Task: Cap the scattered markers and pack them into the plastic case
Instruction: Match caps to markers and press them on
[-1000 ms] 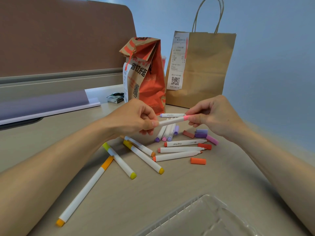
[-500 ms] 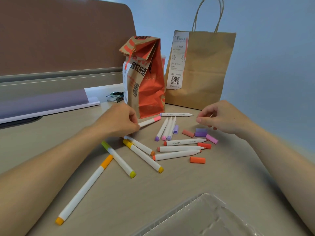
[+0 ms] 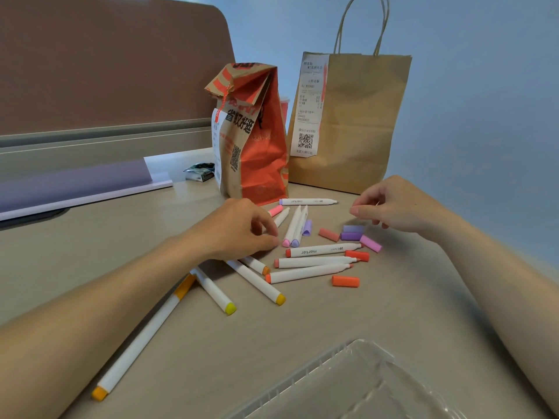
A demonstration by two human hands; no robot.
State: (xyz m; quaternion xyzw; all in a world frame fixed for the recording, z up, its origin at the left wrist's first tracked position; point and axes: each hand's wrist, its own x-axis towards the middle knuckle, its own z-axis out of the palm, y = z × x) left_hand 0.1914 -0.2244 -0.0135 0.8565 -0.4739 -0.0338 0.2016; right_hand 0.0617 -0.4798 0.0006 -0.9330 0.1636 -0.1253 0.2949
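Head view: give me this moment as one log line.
left hand: over markers, grip unclear | right hand: empty, above purple caps | pink-capped marker: on desk | plastic case: no markers

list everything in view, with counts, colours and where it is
bare-tipped markers: seven, white with red, pink or lilac ends, centre
other markers: five, yellow, orange or pink ends, left of centre
loose caps: seven, orange, red, pinks, purples, right of centre
plastic case: one, clear, nearest the camera
printed bag: one, orange, behind the markers
handled bag: one, brown, receipt attached, back right
small packet: one, dark, left of printed bag
desk: one, beige, under everything
left hand: one, fingers curled over markers, grip unclear
right hand: one, loosely curled, holding nothing, near the purple caps
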